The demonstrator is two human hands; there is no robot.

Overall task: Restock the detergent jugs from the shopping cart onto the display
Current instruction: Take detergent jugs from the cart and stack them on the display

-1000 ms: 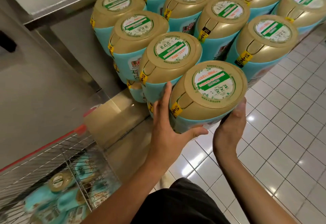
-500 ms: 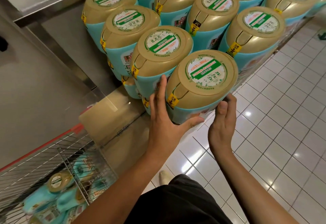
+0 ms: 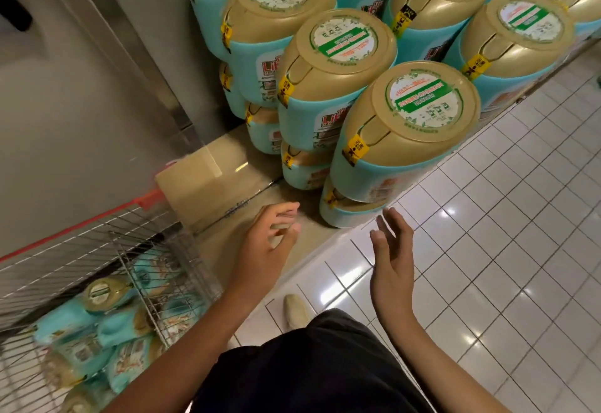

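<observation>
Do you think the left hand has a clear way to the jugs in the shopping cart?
Probably yes: the left hand is empty, and the jugs lie uncovered in the open-topped cart.

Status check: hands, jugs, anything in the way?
Both open, empty: left hand, right hand, off the display stack. Top front jug seated. More jugs wait in cart. No blocker seen.

Light: bright, warm, from overhead
Glare: white spots on glossy floor tiles [image 3: 507, 250]
Shadow: dim corner beside steel panel [image 3: 81, 103]
Blur: shopping cart [image 3: 97, 243] and left hand [image 3: 266, 246] smeared
Edges: wide-angle bending of tile lines
</observation>
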